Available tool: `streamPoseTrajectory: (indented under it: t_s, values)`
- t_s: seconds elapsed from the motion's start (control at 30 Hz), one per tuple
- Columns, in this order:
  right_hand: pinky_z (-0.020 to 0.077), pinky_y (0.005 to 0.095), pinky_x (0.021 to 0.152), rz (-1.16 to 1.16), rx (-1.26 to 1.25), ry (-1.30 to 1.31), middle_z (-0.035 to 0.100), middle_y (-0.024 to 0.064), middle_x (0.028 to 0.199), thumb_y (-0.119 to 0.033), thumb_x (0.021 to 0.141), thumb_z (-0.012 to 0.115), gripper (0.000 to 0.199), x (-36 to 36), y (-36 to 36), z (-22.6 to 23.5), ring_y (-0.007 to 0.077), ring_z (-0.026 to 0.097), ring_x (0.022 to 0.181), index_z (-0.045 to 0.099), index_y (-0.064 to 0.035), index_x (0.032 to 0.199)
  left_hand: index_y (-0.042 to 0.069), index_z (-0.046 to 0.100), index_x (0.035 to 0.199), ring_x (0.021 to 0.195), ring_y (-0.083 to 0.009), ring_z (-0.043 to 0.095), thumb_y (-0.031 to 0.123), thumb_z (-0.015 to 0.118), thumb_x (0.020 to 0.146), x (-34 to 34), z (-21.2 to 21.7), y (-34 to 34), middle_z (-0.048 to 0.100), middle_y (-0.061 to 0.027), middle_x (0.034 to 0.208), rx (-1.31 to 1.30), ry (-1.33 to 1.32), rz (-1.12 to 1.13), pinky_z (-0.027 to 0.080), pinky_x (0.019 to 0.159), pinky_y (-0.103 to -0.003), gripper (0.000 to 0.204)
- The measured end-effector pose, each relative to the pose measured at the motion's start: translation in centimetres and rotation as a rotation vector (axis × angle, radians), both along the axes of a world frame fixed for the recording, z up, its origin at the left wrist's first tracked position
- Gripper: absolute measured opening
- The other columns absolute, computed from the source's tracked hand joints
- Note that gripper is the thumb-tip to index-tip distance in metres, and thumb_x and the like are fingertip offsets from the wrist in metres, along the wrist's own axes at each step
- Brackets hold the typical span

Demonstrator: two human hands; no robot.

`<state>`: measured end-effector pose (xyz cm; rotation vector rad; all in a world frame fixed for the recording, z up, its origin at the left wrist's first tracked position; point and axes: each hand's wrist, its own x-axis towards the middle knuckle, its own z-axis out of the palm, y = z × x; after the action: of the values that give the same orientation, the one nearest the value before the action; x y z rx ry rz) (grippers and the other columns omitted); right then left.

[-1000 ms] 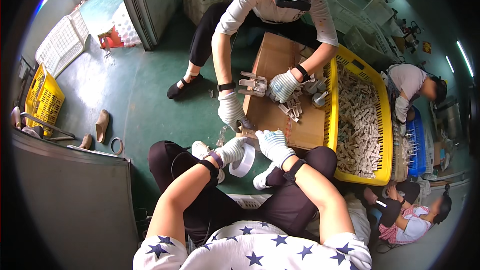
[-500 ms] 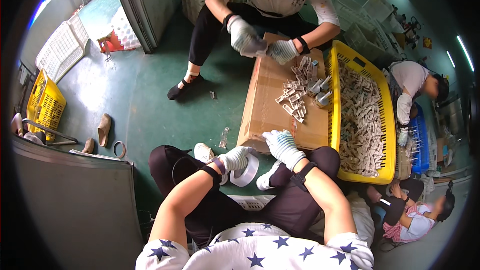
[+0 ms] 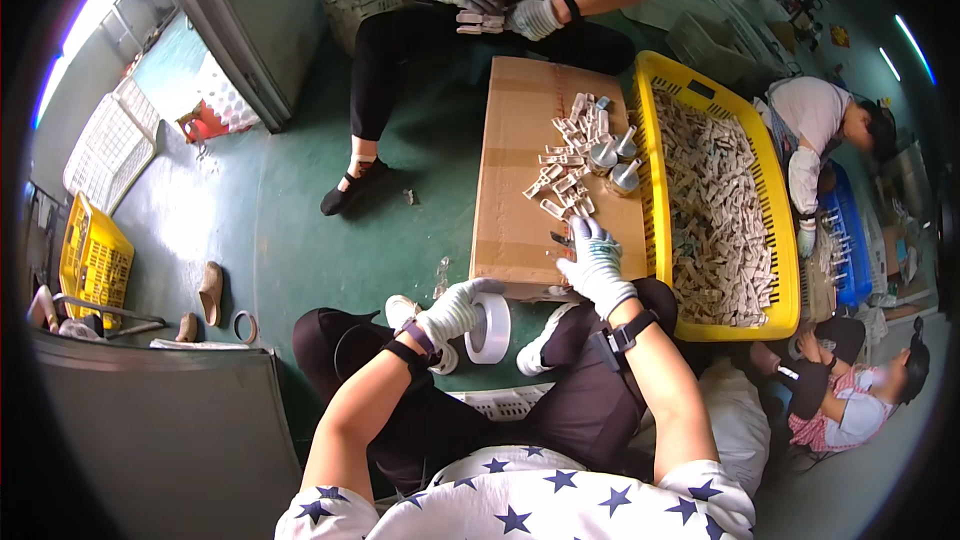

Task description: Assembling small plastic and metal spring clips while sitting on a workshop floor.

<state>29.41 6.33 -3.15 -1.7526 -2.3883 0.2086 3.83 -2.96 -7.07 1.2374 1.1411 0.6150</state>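
Fingers of our white-gloved left hand grip the shiny white tape roll at lower centre, while our right hand, fingers spread, has shifted up the brown cardboard box, bringing pale plastic clips within reach.

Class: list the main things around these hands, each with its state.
Cardboard box: top shut
Pale clips: loose in a pile on the box
Large yellow basket: filled with similar clips
Tape roll: held
Left hand: gloved, gripping the tape roll
Right hand: gloved, fingers spread at the box's near end
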Motion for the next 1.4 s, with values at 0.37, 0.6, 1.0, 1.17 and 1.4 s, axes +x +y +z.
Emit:
streamPoseTrajectory:
  t_s: [0.37,0.6,1.0,1.17,1.4]
  values:
    - [0.0443,0.0178,0.068,0.309,-1.051,1.499,0.06,-0.0018,0.098,-0.019,0.094,0.065,0.032,-7.7,-7.0,7.3,0.0021,0.051,0.076,0.054,-0.004,0.12,-0.002,0.048,0.136,0.12,-0.0219,0.054,0.001,0.058,0.078,-3.4,11.0,3.4,0.055,-0.0121,0.133,-0.125,-0.691,0.167,0.042,0.103,-0.034,0.059]
    - [0.0479,0.0236,0.081,0.318,-1.131,1.746,0.064,0.0026,0.1,-0.023,0.091,0.067,0.039,-9.0,-3.2,11.1,0.0074,0.059,0.091,0.055,0.0003,0.121,-0.002,0.061,0.12,0.1,-0.0239,0.067,0.002,0.063,0.089,-3.9,17.8,10.8,0.067,-0.015,0.115,-0.122,-0.44,0.251,0.055,0.089,-0.035,0.032]
    - [0.0495,0.0304,0.08,0.137,-0.743,1.658,0.065,0.0087,0.101,-0.02,0.089,0.067,0.037,-5.6,1.9,6.9,0.0147,0.06,0.09,0.057,0.0016,0.118,0.013,0.014,0.154,0.087,-0.0211,0.068,-0.001,0.073,0.08,1.6,13.3,24.0,0.069,-0.0126,0.09,0.056,-0.063,0.033,0.055,0.082,-0.037,0.096]
    - [0.0425,0.0425,0.096,0.154,-0.213,1.43,0.061,0.0223,0.111,-0.028,0.083,0.072,0.051,-5.7,1.1,8.1,0.0367,0.056,0.11,0.056,0.0042,0.118,0.012,0.014,0.152,0.092,-0.0242,0.066,-0.004,0.063,0.086,1.6,10.6,35.4,0.061,-0.0143,0.114,0.062,-0.069,0.382,0.057,0.084,-0.039,0.084]
    - [0.0455,0.044,0.094,0.157,-0.537,1.562,0.057,0.0219,0.112,-0.031,0.082,0.071,0.053,-3.6,2.0,9.7,0.0388,0.056,0.107,0.053,0.0021,0.121,0.012,0.036,0.136,0.074,-0.0188,0.06,0.001,0.065,0.084,2.1,7.6,42.6,0.061,-0.0077,0.095,-0.094,0.155,0.667,0.056,0.075,-0.043,0.06]
